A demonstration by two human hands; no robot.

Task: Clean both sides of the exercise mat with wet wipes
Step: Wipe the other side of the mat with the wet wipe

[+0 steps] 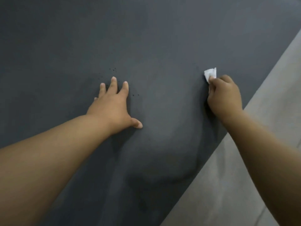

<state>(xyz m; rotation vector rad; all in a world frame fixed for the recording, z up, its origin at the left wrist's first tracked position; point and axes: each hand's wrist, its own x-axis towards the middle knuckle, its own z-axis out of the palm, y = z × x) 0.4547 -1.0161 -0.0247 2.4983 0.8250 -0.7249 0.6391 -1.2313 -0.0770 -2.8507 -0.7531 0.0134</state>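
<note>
**Item 1. Right-hand fingers (214,84).** Curled tight and pinching a small wad of white wet wipe (210,73). The wad juts past the fingertips, away from the person, and appears to touch the surface beneath. The right hand (225,97) sits knuckles-up, near the mat's one visible edge.

**Item 2. Left-hand fingers (114,82).** Straight and spread wide, tips down, with the thumb splayed toward the other hand. They hold nothing. The left hand (112,103) rests flat on the mat, apparently as an anchor.

**Item 3. Exercise mat (146,38).** Dark grey, laid flat, directly under both hands and filling most of the view. The one edge in view slants from bottom centre to upper right. Neither end is in view, so the long axis is judged to follow that slant. Which face is uppermost cannot be told.

**Item 4. Dark specks (114,69).** A loose scatter just beyond the left fingertips, with a few more beside the index finger. They lie to the left of the wipe, well apart from it.

**Item 5. Floor (244,160).** Pale, lying beyond the mat's edge and under the right forearm.

**Note.** The specks lie leftward from the wipe, across the mat's width. The bracing hand is much nearer them than the wiping hand. A stroke toward them would probably run into the left hand, which would have to lift or shift first.
</note>
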